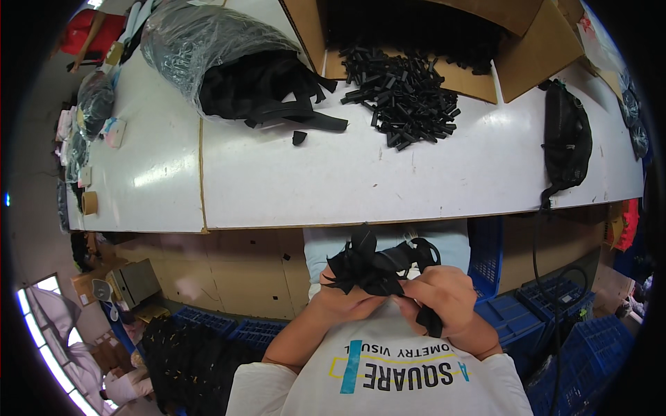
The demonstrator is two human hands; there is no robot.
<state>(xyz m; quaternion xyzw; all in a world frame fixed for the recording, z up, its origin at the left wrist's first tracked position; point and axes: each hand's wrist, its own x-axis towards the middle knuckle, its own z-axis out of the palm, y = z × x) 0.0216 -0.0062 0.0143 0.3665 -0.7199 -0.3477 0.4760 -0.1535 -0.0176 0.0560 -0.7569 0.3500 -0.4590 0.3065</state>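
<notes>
Both hands [395, 298] clutch black straps [378, 263] between them

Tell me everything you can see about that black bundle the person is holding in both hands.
The bundle of black straps looks like flat woven webbing, matte black, gathered into a loose bunch with loops and cut ends sticking out upward and sideways. It sits low before the person's chest, below the white table's edge. The left hand grips it from beneath; the right hand pinches one strap, whose end hangs below that hand. Finer details are too dark to tell.
</notes>
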